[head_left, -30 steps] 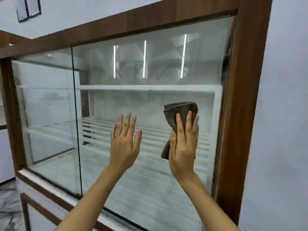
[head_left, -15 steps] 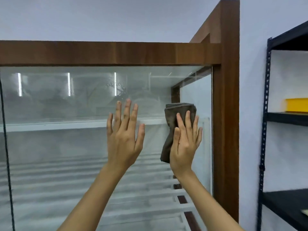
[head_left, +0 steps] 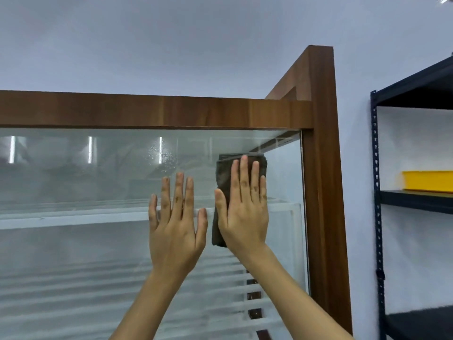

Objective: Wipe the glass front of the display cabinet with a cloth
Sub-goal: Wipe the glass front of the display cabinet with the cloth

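Right hand (head_left: pixel 244 212) flat and fully spread, no real grip at all, just palm and fingers (head_left: pixel 245 177) pinning the folded brown cloth (head_left: pixel 221 173) against the glass front (head_left: pixel 98 241). Left hand (head_left: pixel 175 231) likewise wide open, holding nothing, planted on the pane just beside the cloth, thumbs nearly meeting.

For doing this bit well: probably best to keep pressure even across the whole palm, not only the fingertips, and run overlapping strokes. Worth going right up under the wooden top rail (head_left: pixel 157 111) and into the corner by the right post (head_left: pixel 321 168), since edges tend to get skipped. Might also want to lift that bare left palm off afterwards and go over its spot, or prints could end up on wiped glass. Just a guess though.

As for the cloth: dark brown, soft-looking, folded into a tall narrow pad, top edge poking out above the fingertips, lower end hanging below the thumb. Sits high on the pane, a little below the top rail and near the right post. Glass looks hazy and streaky, with a patch of droplets (head_left: pixel 160 155) left of the cloth.
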A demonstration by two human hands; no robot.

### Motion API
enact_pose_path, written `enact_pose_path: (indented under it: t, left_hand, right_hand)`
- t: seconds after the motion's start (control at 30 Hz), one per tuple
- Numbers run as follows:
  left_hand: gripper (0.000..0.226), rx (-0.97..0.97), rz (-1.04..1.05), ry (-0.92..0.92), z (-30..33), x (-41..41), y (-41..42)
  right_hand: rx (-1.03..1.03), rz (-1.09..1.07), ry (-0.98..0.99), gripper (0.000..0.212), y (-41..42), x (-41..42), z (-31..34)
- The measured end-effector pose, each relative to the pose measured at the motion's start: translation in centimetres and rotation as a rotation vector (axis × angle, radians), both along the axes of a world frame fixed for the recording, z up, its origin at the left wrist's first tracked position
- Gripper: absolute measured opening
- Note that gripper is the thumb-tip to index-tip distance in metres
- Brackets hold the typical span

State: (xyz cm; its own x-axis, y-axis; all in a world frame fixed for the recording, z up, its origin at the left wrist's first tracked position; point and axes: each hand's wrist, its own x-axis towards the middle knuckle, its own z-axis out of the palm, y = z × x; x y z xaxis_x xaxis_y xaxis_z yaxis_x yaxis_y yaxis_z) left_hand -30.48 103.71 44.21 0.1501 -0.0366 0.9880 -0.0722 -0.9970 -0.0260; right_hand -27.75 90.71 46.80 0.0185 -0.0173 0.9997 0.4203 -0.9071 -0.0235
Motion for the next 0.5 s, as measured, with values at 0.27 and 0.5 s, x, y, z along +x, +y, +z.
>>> enact_pose_path:
  t: [0.27, 0.5]
  left_hand:
    - [0.06, -0.012, -0.02, -0.025, 0.0, -0.1, -0.1]
    - [0.059, 0.0, 0.006, -0.045, -0.1, 0.1, -0.1]
  right_hand:
    - [0.097, -0.033, 0.039, 0.061, -5.4, 1.5, 0.1]
    - [0.148, -0.048, -0.021, 0.055, -1.2, 1.1, 4.5]
